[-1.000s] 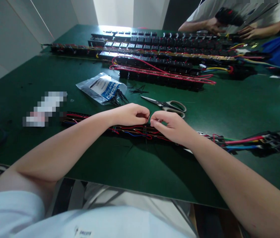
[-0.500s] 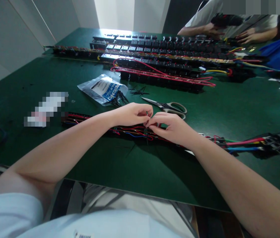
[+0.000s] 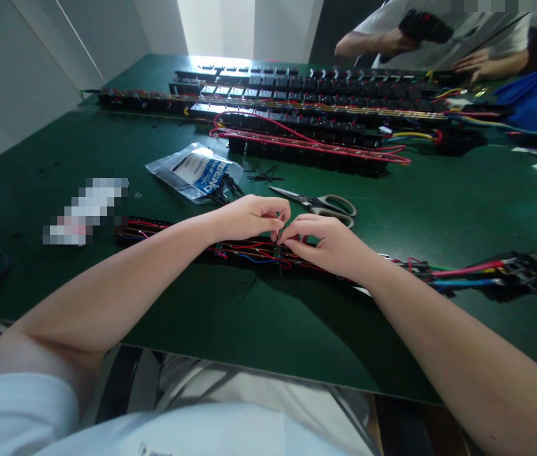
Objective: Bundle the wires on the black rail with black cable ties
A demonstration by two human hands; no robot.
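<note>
Blue-and-white label on one plastic bag (image 3: pixel 195 172), print too blurred to read. One pair of scissors (image 3: pixel 318 202) just beyond. Left hand (image 3: pixel 249 218) and right hand (image 3: pixel 332 244) fingertip to fingertip, pinched shut over the near wired strip (image 3: pixel 244 253); pinched item too small to tell. Bare green table (image 3: pixel 259 316) from strip to near edge.

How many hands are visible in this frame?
4. The wearer's left hand and right hand meet over the wired strip; a co-worker's hand by a dark tool and co-worker's other hand are top right.
</note>
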